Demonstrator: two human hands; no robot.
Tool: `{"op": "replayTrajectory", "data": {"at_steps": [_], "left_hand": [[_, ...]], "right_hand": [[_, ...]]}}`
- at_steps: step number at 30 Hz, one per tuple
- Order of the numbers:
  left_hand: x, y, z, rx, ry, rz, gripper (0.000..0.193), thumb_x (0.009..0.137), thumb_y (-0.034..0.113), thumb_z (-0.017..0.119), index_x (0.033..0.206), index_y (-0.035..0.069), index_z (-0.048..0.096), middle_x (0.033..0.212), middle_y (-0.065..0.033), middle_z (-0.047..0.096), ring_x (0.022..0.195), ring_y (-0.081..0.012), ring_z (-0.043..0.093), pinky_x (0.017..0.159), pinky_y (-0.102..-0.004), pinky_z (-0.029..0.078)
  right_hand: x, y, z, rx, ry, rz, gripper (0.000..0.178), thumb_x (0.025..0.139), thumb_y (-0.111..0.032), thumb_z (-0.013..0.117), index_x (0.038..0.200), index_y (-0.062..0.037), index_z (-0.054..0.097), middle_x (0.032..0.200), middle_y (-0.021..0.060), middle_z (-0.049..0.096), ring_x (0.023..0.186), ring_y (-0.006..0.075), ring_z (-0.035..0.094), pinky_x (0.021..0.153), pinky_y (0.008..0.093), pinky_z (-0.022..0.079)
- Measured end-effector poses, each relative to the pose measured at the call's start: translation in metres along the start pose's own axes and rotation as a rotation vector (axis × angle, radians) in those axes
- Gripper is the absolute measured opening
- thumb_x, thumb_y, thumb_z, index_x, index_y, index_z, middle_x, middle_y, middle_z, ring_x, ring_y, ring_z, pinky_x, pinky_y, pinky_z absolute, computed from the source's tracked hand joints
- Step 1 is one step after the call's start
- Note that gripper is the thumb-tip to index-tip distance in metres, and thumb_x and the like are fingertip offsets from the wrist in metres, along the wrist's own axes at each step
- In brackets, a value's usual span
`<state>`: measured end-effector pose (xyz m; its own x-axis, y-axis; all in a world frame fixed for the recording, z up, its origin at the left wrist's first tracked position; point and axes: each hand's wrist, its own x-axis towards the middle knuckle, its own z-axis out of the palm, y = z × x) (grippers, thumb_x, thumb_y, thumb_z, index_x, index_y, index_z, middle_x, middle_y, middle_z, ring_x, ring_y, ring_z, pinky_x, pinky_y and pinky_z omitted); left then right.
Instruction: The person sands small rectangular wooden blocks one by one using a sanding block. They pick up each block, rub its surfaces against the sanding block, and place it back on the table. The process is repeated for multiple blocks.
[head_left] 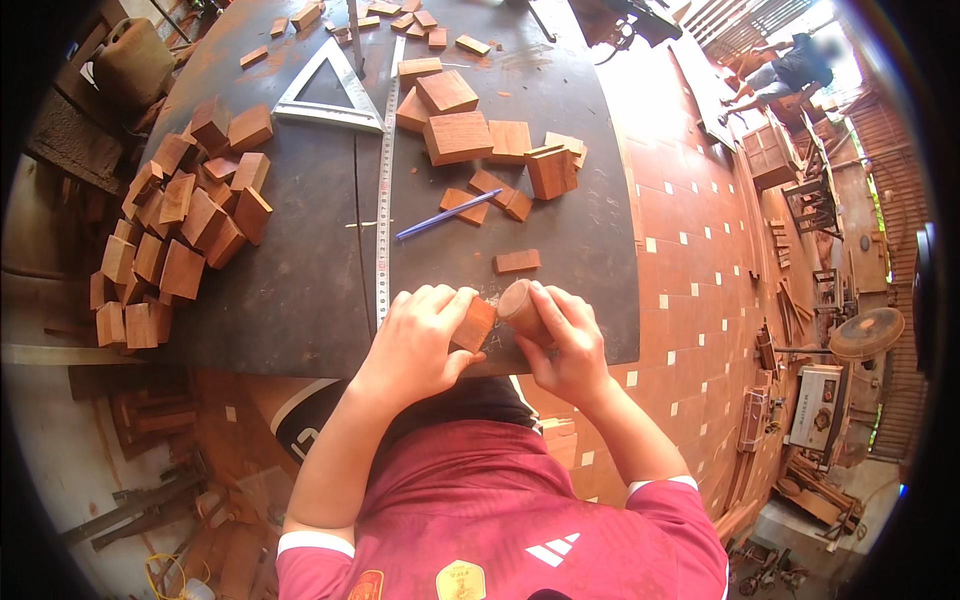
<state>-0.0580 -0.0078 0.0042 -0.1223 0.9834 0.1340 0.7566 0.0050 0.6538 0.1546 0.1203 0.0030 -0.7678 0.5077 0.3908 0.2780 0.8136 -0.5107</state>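
Note:
Close to the table's near edge, my left hand (422,328) is closed around a reddish-brown wooden block (474,323). Just right of it, my right hand (572,348) grips a wooden piece with a rounded end (522,306), tilted toward the block. The two pieces are very near each other; whether they touch I cannot tell. Beyond them lies a small flat wooden block (516,262). A blue pen (450,214) rests across another small block, beside a long measuring strip (385,200) running away from me.
On the dark tabletop (300,270), a heap of wooden blocks (185,215) fills the left side. A metal set square (335,90) lies farther back. Larger blocks (458,137) stand right of the strip. Past the table's right edge are a tiled floor (680,300) and another person (790,75).

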Motion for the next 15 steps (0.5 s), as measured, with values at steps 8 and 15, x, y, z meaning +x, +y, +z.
{"op": "replayTrajectory", "data": {"at_steps": [8, 15], "left_hand": [[0.010, -0.002, -0.002, 0.065, 0.221, 0.058, 0.073, 0.075, 0.023, 0.093, 0.136, 0.002, 0.059, 0.126, -0.0187, 0.067, 0.116, -0.0399, 0.065, 0.105, -0.0485, 0.049], [0.051, -0.005, -0.035, 0.274, 0.345, -0.144, 0.070, 0.072, 0.024, 0.096, 0.128, 0.005, 0.058, 0.118, -0.0185, 0.069, 0.113, -0.0399, 0.066, 0.099, -0.0491, 0.051]], "right_hand": [[-0.018, 0.000, -0.008, 0.069, 0.192, 0.126, 0.074, 0.076, -0.002, 0.089, 0.145, 0.0015, 0.063, 0.129, 0.0236, 0.069, 0.116, 0.0399, 0.069, 0.100, 0.0444, 0.057], [-0.044, 0.007, -0.020, 0.070, 0.282, 0.223, 0.074, 0.077, -0.002, 0.089, 0.146, 0.0005, 0.063, 0.129, 0.0234, 0.069, 0.116, 0.0390, 0.070, 0.100, 0.0431, 0.057]]}}
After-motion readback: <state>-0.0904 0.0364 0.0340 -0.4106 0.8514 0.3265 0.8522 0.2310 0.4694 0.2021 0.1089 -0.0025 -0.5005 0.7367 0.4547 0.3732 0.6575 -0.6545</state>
